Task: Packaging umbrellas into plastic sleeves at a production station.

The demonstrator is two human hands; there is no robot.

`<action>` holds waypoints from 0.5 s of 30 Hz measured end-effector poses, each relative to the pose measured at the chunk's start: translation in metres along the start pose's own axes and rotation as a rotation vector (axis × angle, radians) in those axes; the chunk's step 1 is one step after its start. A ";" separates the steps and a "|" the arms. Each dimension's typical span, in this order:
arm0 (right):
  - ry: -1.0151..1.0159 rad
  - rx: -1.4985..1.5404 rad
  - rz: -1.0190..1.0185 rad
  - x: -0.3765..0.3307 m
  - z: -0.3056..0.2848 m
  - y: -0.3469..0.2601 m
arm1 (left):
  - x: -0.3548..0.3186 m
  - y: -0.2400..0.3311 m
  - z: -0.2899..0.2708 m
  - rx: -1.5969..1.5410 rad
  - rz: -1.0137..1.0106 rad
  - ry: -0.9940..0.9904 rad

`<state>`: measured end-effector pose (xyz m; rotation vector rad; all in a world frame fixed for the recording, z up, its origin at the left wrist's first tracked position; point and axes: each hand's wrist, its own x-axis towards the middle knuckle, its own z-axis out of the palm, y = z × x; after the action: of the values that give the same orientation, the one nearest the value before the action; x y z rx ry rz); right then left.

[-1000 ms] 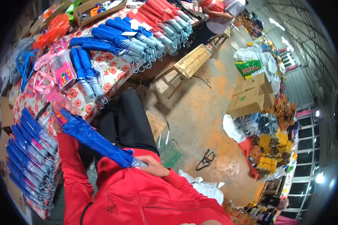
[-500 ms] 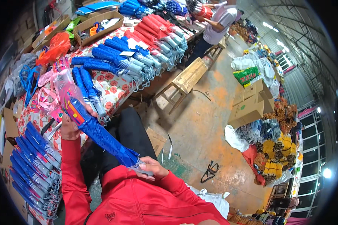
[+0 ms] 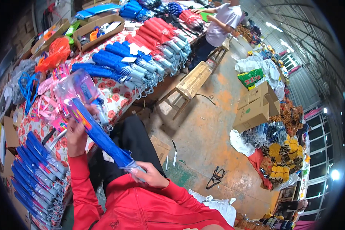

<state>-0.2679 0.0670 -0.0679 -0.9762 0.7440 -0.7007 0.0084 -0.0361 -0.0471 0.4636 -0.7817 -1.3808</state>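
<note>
Gripping a folded blue umbrella slantwise: with the right hand, fingers curled around its grey end; with the left hand, fingers closed on the opposite end, beneath a clear plastic sleeve.

The person's two hands — one held umbrella — one co-worker
</note>
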 end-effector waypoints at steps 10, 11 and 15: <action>0.467 -0.705 -0.345 0.038 0.022 0.020 | -0.042 -0.046 0.017 0.201 -0.146 0.302; 0.448 -0.734 -0.366 0.040 0.018 0.013 | -0.036 -0.044 0.016 0.215 -0.103 0.383; 0.475 -0.736 -0.345 0.036 0.013 0.014 | -0.019 -0.032 0.020 0.218 -0.054 0.465</action>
<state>-0.2348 0.0500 -0.0844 -1.6608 1.3188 -1.0042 -0.0282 -0.0194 -0.0601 0.9434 -0.5380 -1.1759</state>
